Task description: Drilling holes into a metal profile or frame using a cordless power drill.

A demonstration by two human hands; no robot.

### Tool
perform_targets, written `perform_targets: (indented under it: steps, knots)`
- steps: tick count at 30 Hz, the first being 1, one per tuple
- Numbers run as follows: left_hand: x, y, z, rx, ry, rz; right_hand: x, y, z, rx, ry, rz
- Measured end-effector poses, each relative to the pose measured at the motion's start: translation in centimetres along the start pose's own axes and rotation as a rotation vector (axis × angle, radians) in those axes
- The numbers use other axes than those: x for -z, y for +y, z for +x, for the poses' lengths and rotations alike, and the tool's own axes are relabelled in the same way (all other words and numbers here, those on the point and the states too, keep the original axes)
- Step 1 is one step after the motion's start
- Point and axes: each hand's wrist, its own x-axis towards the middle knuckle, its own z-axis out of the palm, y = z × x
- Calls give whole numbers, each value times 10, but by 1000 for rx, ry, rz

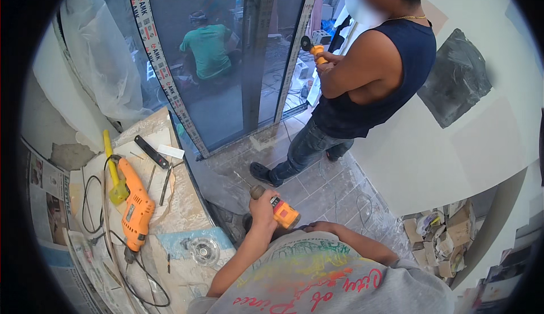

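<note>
My left hand [264, 205] is closed around the front of an orange cordless drill [283, 213], just behind its chuck. The bit [242, 179] points up and left, over the grey tiled floor [317, 189]. My right hand [321, 226] lies by the drill's rear end, above my grey printed shirt. Whether it grips the drill is hidden.
A person in a dark sleeveless top [374, 70] stands on the tiles holding a small orange angle grinder [315, 47]. Behind is a dark-framed glass door [226, 59]. On a board to the left lie an orange corded drill [136, 207], a yellow tool [113, 172] and a black bar [151, 151]. Cardboard scraps [442, 240] are piled at right.
</note>
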Motion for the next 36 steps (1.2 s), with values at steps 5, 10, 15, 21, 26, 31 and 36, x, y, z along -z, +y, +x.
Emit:
perform_targets:
  steps: [5,10,15,21,26,31,36]
  knots:
    - [0,3,2,-22,-16,24,2,0,2,-61,-14,26]
    - [-3,4,-3,5,-14,0,2,5,7,16,-15,-46]
    - [-2,2,-4,16,-19,15,5,-1,-1,77,-16,-116]
    - [-6,3,-5,7,-11,35,5,-3,-3,48,-1,-39]
    - [-3,2,-1,6,-1,34,5,-2,-2,62,-26,-126]
    - [-3,2,-2,2,-17,39,3,4,1,40,42,-47]
    - [-3,0,0,-11,-28,47,1,17,14,36,28,-8]
